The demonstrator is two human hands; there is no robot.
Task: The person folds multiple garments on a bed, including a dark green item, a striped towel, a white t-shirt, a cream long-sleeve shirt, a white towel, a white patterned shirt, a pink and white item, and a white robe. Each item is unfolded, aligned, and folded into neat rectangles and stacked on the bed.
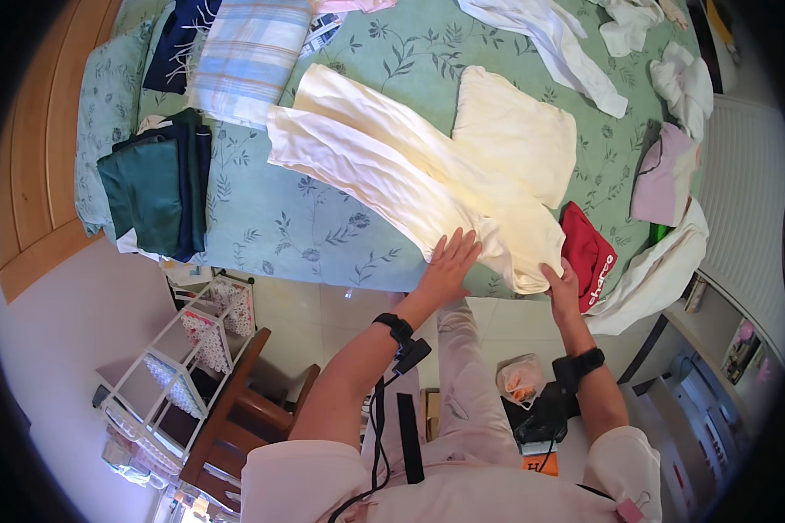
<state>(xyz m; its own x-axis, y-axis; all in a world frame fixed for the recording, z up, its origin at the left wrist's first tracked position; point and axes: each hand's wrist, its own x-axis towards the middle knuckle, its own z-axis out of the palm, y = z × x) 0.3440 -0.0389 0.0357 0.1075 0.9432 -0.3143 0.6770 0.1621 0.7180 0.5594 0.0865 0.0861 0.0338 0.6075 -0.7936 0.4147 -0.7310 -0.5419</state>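
A pair of cream trousers (384,157) lies spread across a bed with a green floral sheet (270,227), its legs reaching up to the left. My left hand (449,261) rests flat, fingers apart, on the trousers near their waist end. My right hand (562,283) pinches the lower corner of the waist at the bed's edge. A cream folded garment (514,131) lies just beyond, touching the trousers.
A red garment (588,253) lies right of my right hand. Folded dark green and navy clothes (157,187) sit at the left, a plaid cloth (248,57) above them. White and pink garments (667,170) lie at the right. A white rack (192,349) and wooden chair stand below.
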